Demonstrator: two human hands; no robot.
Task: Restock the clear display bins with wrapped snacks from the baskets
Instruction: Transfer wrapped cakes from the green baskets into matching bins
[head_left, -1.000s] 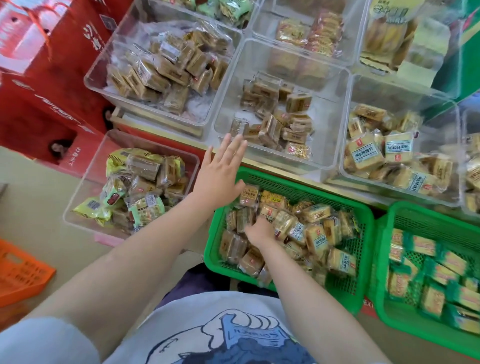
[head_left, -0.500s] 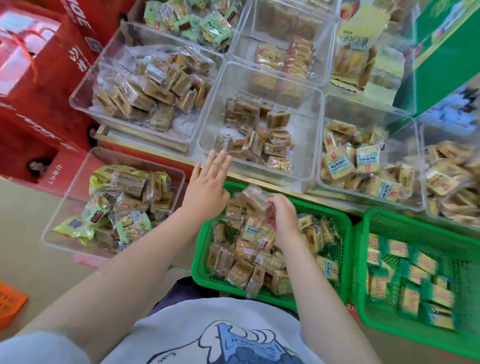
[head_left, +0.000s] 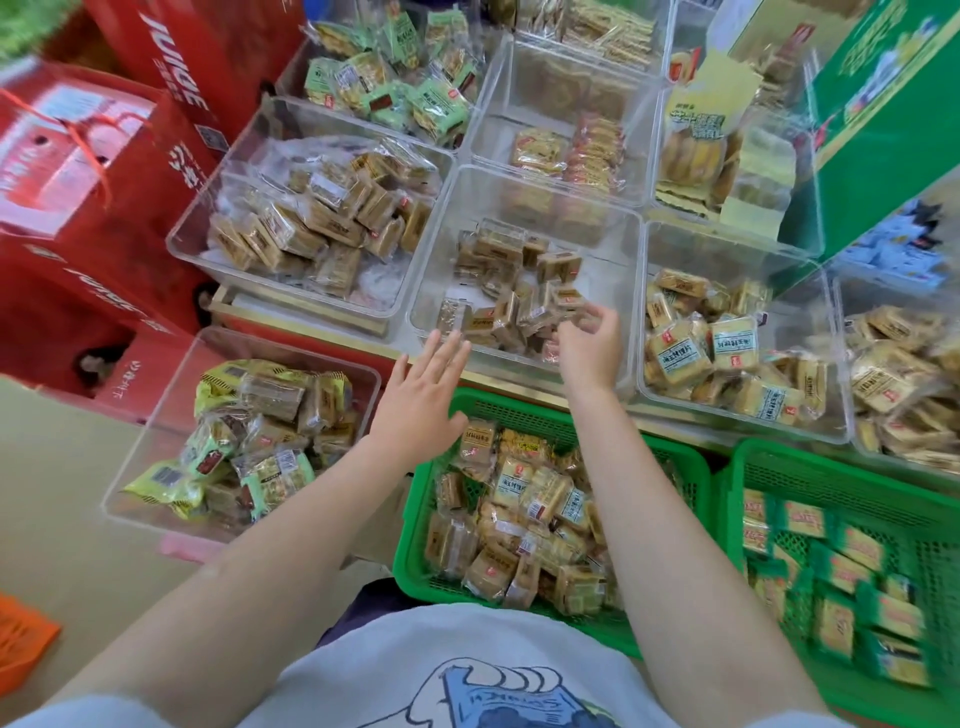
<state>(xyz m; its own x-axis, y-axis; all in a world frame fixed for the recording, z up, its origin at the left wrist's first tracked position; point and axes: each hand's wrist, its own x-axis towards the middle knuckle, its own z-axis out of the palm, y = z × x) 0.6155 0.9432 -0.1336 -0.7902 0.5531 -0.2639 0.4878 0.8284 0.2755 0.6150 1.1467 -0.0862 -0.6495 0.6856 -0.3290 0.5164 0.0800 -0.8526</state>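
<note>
A green basket (head_left: 524, 404) of brown wrapped snacks (head_left: 519, 509) stands in front of me. Behind it is the middle clear bin (head_left: 530, 192), partly filled with similar brown snacks (head_left: 506, 291). My right hand (head_left: 589, 348) is over this bin's front edge, right of the pile, its fingers apart and loosely curled with nothing clearly in them. My left hand (head_left: 421, 397) is flat with fingers stretched out, hovering over the basket's left rim just short of the bin's front wall.
A second green basket (head_left: 779, 465) of green-edged packs stands at the right. Other clear bins surround the middle one: left (head_left: 208, 218), right (head_left: 654, 249), and a lower one (head_left: 171, 410) front left. Red cartons (head_left: 78, 182) stand at the left, an orange basket (head_left: 21, 634) on the floor.
My right hand lifted a handful of snacks out of the green basket and moved up to the middle bin, where its fingers have spread. My left hand stayed flat near the bin's front.
</note>
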